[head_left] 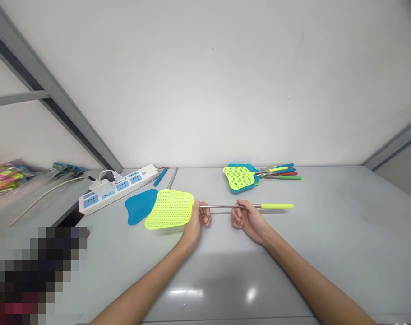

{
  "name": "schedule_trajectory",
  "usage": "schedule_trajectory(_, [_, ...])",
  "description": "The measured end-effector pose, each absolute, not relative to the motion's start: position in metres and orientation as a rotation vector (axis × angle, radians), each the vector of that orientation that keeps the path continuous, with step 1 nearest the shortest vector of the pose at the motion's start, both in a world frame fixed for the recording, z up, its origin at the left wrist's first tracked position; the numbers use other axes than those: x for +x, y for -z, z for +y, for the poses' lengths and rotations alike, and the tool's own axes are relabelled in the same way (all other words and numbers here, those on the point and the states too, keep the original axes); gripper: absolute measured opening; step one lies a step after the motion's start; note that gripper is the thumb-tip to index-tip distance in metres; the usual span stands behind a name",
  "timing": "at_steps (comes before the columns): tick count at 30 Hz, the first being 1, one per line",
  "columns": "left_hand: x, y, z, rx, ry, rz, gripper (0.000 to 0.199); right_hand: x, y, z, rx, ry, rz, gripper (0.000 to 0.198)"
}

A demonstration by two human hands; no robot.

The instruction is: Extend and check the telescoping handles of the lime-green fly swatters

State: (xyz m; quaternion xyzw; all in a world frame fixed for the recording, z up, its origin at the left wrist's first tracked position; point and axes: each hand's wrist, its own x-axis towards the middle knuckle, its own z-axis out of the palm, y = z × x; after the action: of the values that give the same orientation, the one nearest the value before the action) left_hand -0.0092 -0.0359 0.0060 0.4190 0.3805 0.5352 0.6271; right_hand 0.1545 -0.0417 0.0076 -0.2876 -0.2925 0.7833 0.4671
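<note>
A yellow-green fly swatter (171,209) is held level above the table, its perforated head to the left and its handle to the right. My left hand (196,221) is closed on the swatter where the head meets the metal rod. Around the rod, near the yellow-green grip, my right hand (247,219) is closed too. Lying behind the held swatter's head is a blue swatter head (140,206), partly covered by it. A blue handle (160,176) and a grey metal rod (172,178) lie further back.
A white power strip (119,189) with plugs and cables sits at the left. Against the wall lies a pile of fly swatters (241,178) with handles pointing right. Colourful plastic-wrapped packs (9,176) rest at far left. A metal frame post (56,90) rises on the left.
</note>
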Motion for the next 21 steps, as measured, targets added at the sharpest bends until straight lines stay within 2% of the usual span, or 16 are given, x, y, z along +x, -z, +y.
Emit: schedule_trajectory(21, [-0.0076, -0.0088, -0.037, 0.906, -1.267, 0.893, 0.033, 0.1528, -0.0095, -0.0467, -0.734, -1.873, -0.795, 0.04])
